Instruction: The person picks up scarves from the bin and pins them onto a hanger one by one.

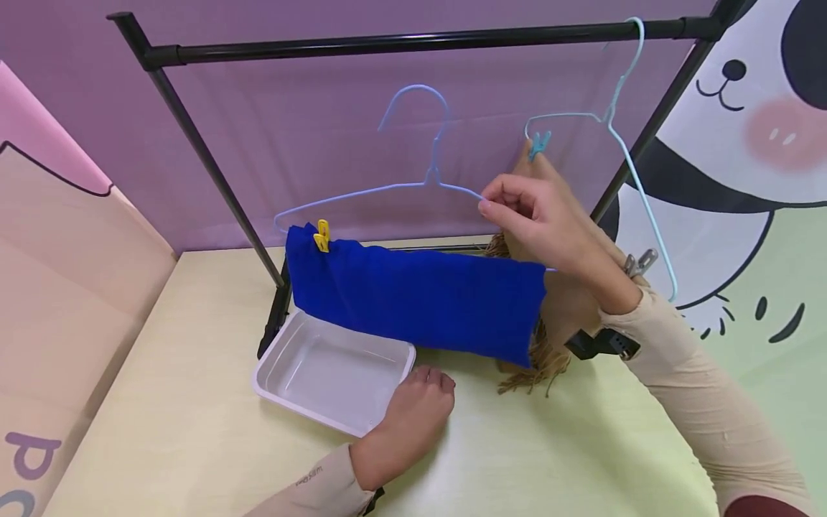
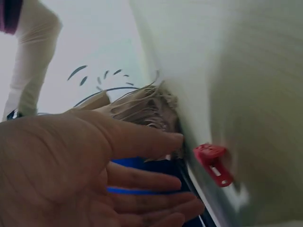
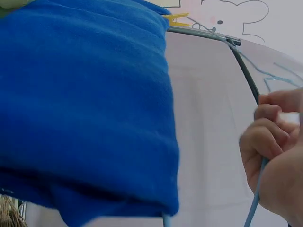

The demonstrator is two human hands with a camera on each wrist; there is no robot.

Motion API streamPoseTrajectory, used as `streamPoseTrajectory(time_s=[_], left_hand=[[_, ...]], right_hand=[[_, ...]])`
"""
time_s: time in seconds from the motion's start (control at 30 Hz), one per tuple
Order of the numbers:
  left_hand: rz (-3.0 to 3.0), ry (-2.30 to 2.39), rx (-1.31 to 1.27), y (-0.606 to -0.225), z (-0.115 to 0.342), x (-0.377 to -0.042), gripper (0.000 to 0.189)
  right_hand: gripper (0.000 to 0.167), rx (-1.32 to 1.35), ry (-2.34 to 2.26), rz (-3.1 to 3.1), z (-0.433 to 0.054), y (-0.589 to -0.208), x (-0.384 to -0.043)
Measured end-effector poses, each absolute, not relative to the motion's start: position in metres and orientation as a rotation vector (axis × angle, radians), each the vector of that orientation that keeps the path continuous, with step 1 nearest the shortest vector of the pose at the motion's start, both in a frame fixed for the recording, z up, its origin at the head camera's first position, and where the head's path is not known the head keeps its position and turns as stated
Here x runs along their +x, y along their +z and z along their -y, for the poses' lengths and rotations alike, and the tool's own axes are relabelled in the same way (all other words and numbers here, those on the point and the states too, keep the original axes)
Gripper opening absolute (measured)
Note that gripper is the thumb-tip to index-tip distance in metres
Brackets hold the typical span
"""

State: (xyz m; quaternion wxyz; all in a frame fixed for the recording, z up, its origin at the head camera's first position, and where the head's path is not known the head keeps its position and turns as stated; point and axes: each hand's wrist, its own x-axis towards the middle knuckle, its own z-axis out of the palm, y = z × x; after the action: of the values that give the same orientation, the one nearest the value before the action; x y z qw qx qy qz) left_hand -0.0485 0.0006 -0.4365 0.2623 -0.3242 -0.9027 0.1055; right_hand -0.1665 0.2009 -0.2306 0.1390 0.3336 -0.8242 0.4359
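Observation:
My right hand [image 1: 543,222] pinches the right shoulder of a periwinkle-blue clothes hanger [image 1: 362,192], whose hook stands free below the rack bar. A blue cloth [image 1: 420,294] hangs folded over the hanger's lower bar. A yellow clothespin [image 1: 321,235] clips its left end. In the right wrist view, the hanger's wire passes through my curled fingers [image 3: 265,137]. My left hand [image 1: 416,409] is low over the table at the basin's right rim. The left wrist view shows its fingers loosely extended, with a red clothespin [image 2: 213,163] just beyond the fingertips.
A white basin [image 1: 332,424] stands on the table, left of my left hand. Across the back runs the rack's black bar [image 1: 413,44]. A pale teal hanger [image 1: 636,179] on it holds a tan fringed cloth [image 1: 562,309] with a teal clothespin [image 1: 538,143]; a grey clip [image 1: 639,263] sits near my right wrist.

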Motion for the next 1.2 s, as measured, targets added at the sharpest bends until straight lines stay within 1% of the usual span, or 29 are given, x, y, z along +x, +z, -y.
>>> streamPoseTrajectory(time_s=[0.03,0.07,0.1,0.13,0.17,0.27,0.33,0.37,0.4,0.47,0.53,0.7,0.83,1.1,1.2], left_hand=[[2.423,0.300,-0.837,-0.440,-0.002,-0.048,0.008],[2.399,0.310,-0.791,-0.444,-0.004,-0.049,0.016],[2.386,0.314,-0.750,-0.446,-0.005,-0.048,0.020],[2.373,0.319,-0.711,-0.449,-0.006,-0.048,0.029],[2.363,0.326,-0.681,-0.451,-0.008,-0.048,0.031],[2.352,0.342,-0.625,-0.456,-0.009,-0.046,0.051],[2.352,0.338,-0.623,-0.459,-0.009,-0.046,0.055],[2.353,0.328,-0.627,-0.461,-0.009,-0.046,0.050],[2.352,0.320,-0.628,-0.463,-0.010,-0.046,0.050],[2.372,0.307,-0.636,-0.466,-0.012,-0.046,0.035],[2.391,0.301,-0.642,-0.468,-0.013,-0.046,0.025],[2.444,0.255,-0.662,-0.467,-0.015,-0.045,0.024],[2.592,0.183,-0.775,-0.461,-0.014,-0.044,0.014],[2.671,0.070,-0.983,-0.451,-0.011,-0.046,0.016],[2.656,-0.009,-1.038,-0.449,-0.010,-0.046,0.016]], right_hand=[[0.011,0.985,1.254,2.390,-0.201,-0.231,-0.167],[0.012,1.005,1.251,2.391,-0.200,-0.231,-0.168],[0.013,1.022,1.251,2.390,-0.199,-0.228,-0.165],[0.013,1.023,1.276,2.392,-0.199,-0.228,-0.167],[0.014,1.024,1.316,2.385,-0.199,-0.229,-0.168],[0.015,1.041,1.557,2.322,-0.202,-0.232,-0.175],[0.017,1.058,1.785,2.245,-0.205,-0.237,-0.181],[0.018,1.071,1.888,2.199,-0.206,-0.238,-0.182],[0.019,1.080,1.986,2.157,-0.206,-0.239,-0.183],[0.020,1.072,2.131,2.106,-0.207,-0.239,-0.184],[0.020,1.067,2.216,2.089,-0.207,-0.240,-0.185],[0.020,1.065,2.286,2.113,-0.209,-0.243,-0.186],[0.017,1.084,2.253,2.148,-0.209,-0.245,-0.187],[0.017,1.297,2.010,2.366,-0.209,-0.244,-0.186],[0.014,1.251,1.830,2.575,-0.206,-0.241,-0.182]])
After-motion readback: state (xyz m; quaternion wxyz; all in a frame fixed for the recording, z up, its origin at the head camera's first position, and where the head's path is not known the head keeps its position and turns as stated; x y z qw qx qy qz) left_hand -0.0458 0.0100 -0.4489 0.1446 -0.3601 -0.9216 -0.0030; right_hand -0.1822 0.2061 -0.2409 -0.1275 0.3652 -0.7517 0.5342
